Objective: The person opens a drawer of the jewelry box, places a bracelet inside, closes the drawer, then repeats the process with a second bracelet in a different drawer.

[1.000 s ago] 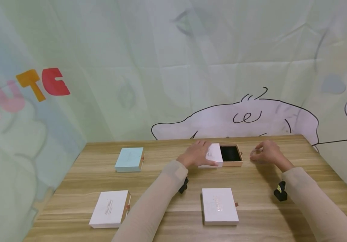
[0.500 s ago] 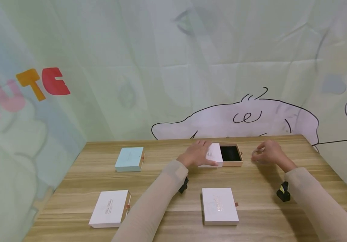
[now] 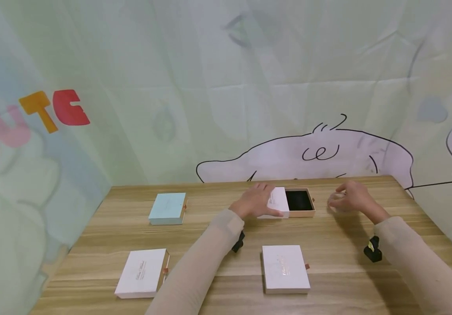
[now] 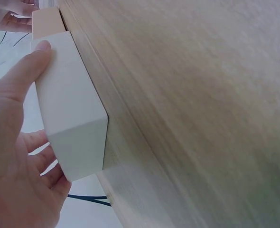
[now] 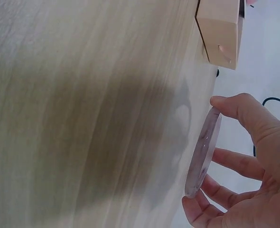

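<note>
My left hand [image 3: 253,202] grips the white sleeve [image 3: 279,199] of a drawer-style gift box at the back of the table. In the left wrist view its thumb presses the near side and its fingers curl round the far side. The drawer [image 3: 300,201], peach-edged with a black lining, is pulled out to the right, and no item shows in its visible part. Right of it, my right hand [image 3: 353,197] holds a pale translucent bangle [image 5: 204,152] between thumb and fingertips, just above the table. The bangle appears edge-on in the right wrist view, its ring-shaped shadow on the wood.
A light blue box [image 3: 167,208] lies at the back left of the wooden table [image 3: 210,236]. Two white boxes lie nearer, one at the front left [image 3: 142,272] and a second white box [image 3: 285,267] at the front middle. A printed curtain [image 3: 163,109] hangs behind the table.
My right hand, with the bangle, has drifted slightly to the right, away from the drawer. The left hand and the box have stayed in place.
</note>
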A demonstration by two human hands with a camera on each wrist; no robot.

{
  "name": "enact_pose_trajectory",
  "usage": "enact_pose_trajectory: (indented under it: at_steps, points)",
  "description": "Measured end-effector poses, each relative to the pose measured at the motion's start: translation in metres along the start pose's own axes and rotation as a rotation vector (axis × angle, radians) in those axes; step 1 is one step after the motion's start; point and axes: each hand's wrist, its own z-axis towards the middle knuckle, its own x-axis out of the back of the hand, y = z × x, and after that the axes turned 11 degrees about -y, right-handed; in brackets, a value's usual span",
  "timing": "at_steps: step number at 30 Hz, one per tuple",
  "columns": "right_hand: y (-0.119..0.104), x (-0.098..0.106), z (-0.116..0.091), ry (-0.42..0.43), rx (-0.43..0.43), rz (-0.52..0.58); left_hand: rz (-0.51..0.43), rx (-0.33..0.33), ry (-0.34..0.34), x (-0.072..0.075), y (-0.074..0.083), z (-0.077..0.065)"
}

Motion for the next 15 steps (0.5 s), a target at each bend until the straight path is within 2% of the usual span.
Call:
enact_pose_trajectory:
  at_steps: [15]
  points:
    - [-0.0059,0.0045,-0.0004,0.045,0.076,-0.017,0.0,-0.004,-0.004,-0.0016,-0.0013,0.0015]
